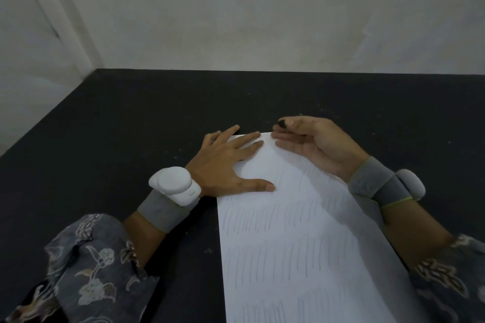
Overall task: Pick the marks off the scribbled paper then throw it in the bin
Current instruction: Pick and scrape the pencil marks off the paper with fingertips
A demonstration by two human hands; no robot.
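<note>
Two patterned sleeves [86, 270] fill the bottom corners of the frame, each wrist wearing a gray band with a white device. Between them the paper [301, 257] runs from bottom centre up to mid-frame on the black table [105, 139]. Rows of faint pencil scribble cover its lower and middle part; the top patch near the fingers looks mostly blank, so judging from that, erasing is partway done, with many rows left.

Left hand [225, 162], centre-left of frame: flat, fingers spread and straight, pressing down on the paper's upper left edge, thumb lying on the sheet. Right hand [312, 144], centre-right: palm turned up and to the left, lower fingers loose and straight, thumb and forefinger pinching a small dark lump, likely an eraser [283, 123], just above the sheet's top edge. It is off the paper right now.

To do this step well: keep the left hand pinning near the row being rubbed so the sheet doesn't crease or slide, stroke away from the pinning hand, work down row by row.

No bin is in view. Farther back only the table's far edge and a plain wall [262, 8].
</note>
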